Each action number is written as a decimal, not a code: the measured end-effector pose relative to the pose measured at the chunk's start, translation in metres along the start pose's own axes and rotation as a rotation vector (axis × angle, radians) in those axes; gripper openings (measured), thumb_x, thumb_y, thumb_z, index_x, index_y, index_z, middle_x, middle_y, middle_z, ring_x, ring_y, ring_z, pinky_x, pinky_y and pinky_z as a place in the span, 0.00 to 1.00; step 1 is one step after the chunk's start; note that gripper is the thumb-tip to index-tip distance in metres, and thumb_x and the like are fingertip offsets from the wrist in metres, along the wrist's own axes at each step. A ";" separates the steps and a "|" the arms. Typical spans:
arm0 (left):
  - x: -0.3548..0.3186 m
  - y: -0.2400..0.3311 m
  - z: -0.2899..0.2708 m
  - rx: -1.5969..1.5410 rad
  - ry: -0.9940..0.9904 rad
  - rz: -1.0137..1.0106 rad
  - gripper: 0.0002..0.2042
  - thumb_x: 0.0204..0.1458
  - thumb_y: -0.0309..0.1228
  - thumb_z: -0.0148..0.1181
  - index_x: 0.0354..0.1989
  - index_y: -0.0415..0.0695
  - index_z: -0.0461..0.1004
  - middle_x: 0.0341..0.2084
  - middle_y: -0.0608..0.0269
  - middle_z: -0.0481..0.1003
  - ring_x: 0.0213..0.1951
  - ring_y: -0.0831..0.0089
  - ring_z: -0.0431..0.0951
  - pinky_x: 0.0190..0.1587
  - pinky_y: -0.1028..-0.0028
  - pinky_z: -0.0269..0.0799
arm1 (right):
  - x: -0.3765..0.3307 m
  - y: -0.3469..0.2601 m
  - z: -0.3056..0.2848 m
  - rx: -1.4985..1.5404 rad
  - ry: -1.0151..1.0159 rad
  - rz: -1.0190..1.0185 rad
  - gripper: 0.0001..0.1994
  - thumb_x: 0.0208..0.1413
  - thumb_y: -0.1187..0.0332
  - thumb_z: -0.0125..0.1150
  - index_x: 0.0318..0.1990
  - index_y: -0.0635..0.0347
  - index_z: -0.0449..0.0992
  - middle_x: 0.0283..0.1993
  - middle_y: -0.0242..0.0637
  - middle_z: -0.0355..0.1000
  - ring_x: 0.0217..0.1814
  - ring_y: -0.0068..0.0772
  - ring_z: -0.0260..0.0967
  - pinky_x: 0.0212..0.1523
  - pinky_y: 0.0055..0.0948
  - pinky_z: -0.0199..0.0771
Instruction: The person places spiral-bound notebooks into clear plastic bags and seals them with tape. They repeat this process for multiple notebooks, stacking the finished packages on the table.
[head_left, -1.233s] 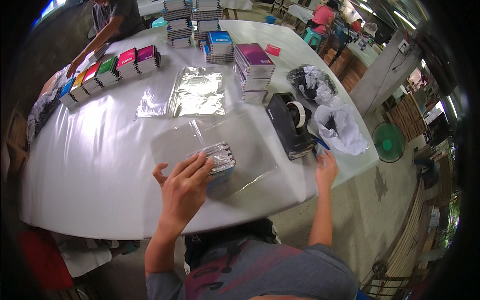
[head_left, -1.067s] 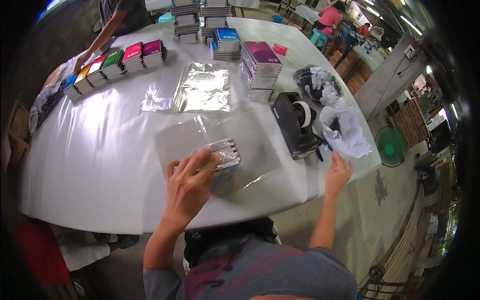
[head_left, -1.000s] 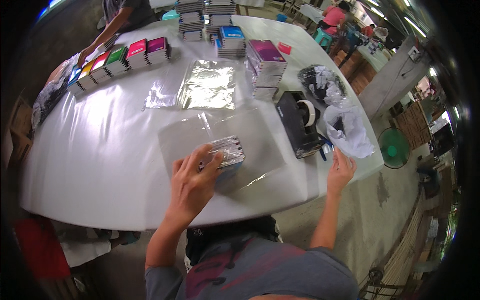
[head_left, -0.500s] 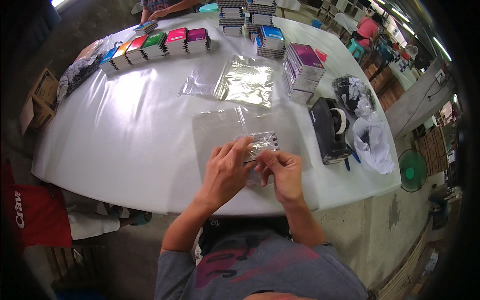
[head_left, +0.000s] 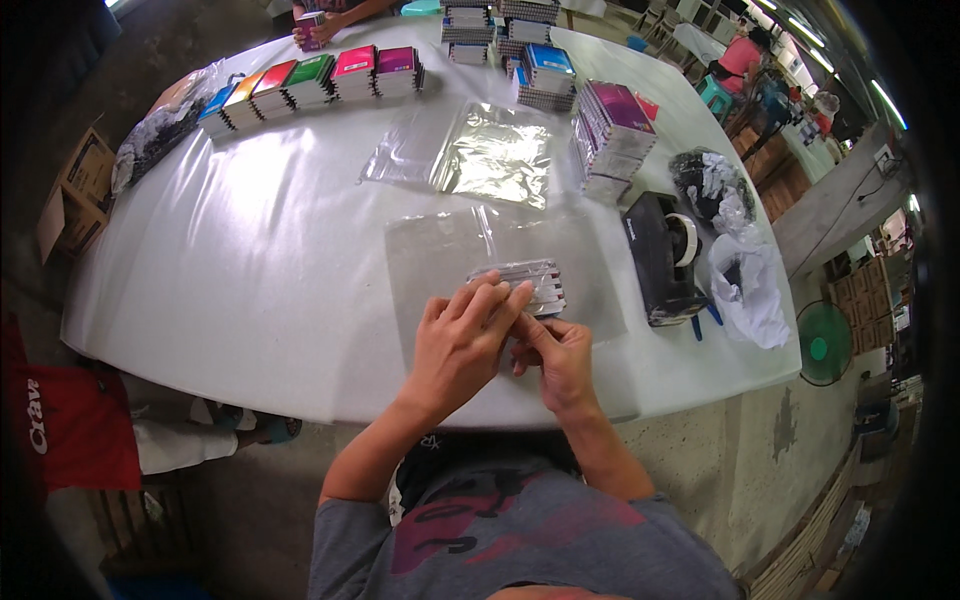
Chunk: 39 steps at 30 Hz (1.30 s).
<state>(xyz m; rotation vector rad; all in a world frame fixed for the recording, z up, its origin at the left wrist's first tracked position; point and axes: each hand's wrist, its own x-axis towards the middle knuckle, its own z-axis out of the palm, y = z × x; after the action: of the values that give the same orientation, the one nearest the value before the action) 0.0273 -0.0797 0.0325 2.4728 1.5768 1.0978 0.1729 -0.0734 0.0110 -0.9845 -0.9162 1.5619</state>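
A small stack of notebooks wrapped in clear plastic [head_left: 545, 284] is on the table in front of me, edges showing on its far right side. My left hand [head_left: 458, 335] holds the wrapped stack, its fingers bent over the near left part. Close against it, my right hand [head_left: 560, 365] is closed in a pinch at the near side of the stack; its fingers partly hide what they grip, apparently the plastic wrap. Beneath both hands lies a flat clear plastic sheet [head_left: 420, 255]. Beyond it are more clear plastic bags [head_left: 493, 160], shiny and flat.
A black tape dispenser [head_left: 655, 265] stands to the right, beside blue-handled scissors [head_left: 708, 312] and crumpled white plastic [head_left: 750, 290]. A stack of wrapped purple notebooks [head_left: 612, 130] rises behind it. Colourful notebooks [head_left: 310, 80] line the far left. A co-worker's hand [head_left: 303, 38] is across the table.
My right hand has shifted slightly at the stack's near side, and more of the stack's edges shows. Across the table, the co-worker has lifted a small stack of notebooks upright.
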 end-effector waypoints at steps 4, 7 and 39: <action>0.003 0.003 -0.006 0.025 -0.073 -0.059 0.28 0.39 0.24 0.61 0.54 0.54 0.70 0.43 0.68 0.69 0.49 0.70 0.69 0.41 0.68 0.61 | -0.001 0.005 -0.001 -0.114 0.008 -0.078 0.11 0.52 0.66 0.64 0.30 0.67 0.79 0.21 0.31 0.72 0.18 0.16 0.64 0.16 0.18 0.64; 0.007 -0.003 -0.014 -0.055 -0.161 -0.062 0.29 0.37 0.27 0.63 0.55 0.54 0.69 0.42 0.67 0.69 0.49 0.70 0.69 0.41 0.69 0.60 | 0.000 0.010 -0.004 -0.268 0.065 -0.099 0.12 0.52 0.64 0.65 0.27 0.66 0.79 0.18 0.28 0.70 0.15 0.14 0.60 0.15 0.18 0.59; 0.036 0.017 0.037 -0.323 0.073 0.126 0.42 0.39 0.51 0.67 0.64 0.59 0.53 0.64 0.52 0.46 0.66 0.50 0.41 0.60 0.45 0.39 | 0.010 -0.077 -0.086 0.230 -0.053 -0.277 0.37 0.50 0.74 0.59 0.67 0.48 0.47 0.61 0.38 0.58 0.62 0.34 0.57 0.61 0.35 0.59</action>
<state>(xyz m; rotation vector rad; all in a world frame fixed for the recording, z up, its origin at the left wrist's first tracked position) 0.0704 -0.0468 0.0310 2.3623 1.1586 1.3519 0.2782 -0.0438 0.0483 -0.6277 -0.8480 1.4245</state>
